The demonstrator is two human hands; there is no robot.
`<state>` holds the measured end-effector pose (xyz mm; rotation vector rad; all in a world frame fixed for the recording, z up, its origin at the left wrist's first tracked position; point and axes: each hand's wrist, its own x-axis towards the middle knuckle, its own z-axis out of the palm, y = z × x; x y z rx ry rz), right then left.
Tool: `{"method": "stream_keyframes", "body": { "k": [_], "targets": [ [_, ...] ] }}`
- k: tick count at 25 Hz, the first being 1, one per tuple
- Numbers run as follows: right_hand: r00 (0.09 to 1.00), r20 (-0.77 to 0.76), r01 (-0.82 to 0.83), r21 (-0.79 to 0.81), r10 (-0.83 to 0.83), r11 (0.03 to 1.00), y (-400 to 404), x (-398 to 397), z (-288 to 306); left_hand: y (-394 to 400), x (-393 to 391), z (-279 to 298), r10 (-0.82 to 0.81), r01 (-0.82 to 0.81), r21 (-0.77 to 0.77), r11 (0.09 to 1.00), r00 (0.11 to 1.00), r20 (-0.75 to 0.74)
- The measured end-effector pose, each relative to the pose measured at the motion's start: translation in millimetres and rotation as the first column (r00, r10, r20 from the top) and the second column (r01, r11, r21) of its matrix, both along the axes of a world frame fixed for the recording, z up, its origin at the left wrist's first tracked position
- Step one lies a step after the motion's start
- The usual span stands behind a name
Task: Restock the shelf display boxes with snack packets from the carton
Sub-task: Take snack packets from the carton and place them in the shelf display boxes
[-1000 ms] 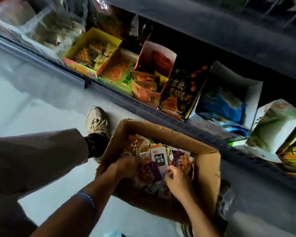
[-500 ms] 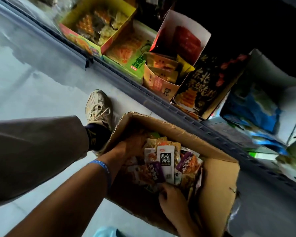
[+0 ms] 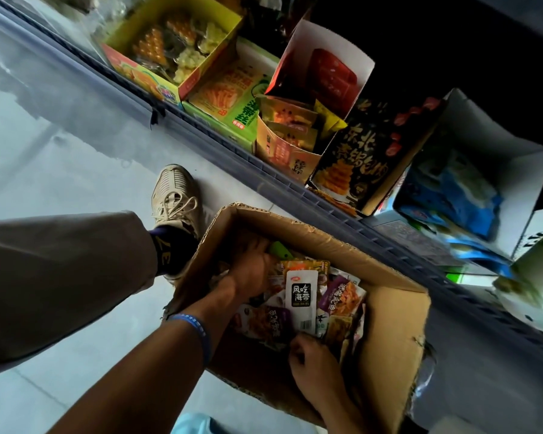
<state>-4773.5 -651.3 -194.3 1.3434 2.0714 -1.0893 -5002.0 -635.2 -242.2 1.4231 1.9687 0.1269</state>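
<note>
Reaching into the carton (image 3: 398, 333), both hands (image 3: 251, 270) (image 3: 314, 368) have their grip clamped on snack packets (image 3: 301, 296).

Left hand (image 3: 251, 270) fingertips buried among packets at carton (image 3: 398, 339) 10 o'clock corner, grip unreadable; right hand (image 3: 314, 368) fingers tucked under the packet pile at 6 o'clock, contact hidden. Green item (image 3: 281, 250) mostly covered by left hand, can't ID. Display boxes at frame 3 o'clock (image 3: 533, 277) motion-blurred and cut by the edge, contents illegible; carton's near wall lost behind forearms and bottom edge.
</note>
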Motion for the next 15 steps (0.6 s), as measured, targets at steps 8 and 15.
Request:
{"method": "stream_keyframes", "body": {
  "k": [8,15],
  "targets": [
    [0.983,-0.024,0.181,-0.020,-0.182,0.983,12.6,1.5,7.1,-2.4,6.3,33.3,-0.038,0.031,0.041,0.999,0.981,0.192],
    [0.487,-0.221,0.606,-0.611,-0.845,0.509,29.9,-41.1,100.9,-19.5,-20.6,170.3,0.247,-0.414,0.095,0.905,0.695,0.675]
  ]
}}
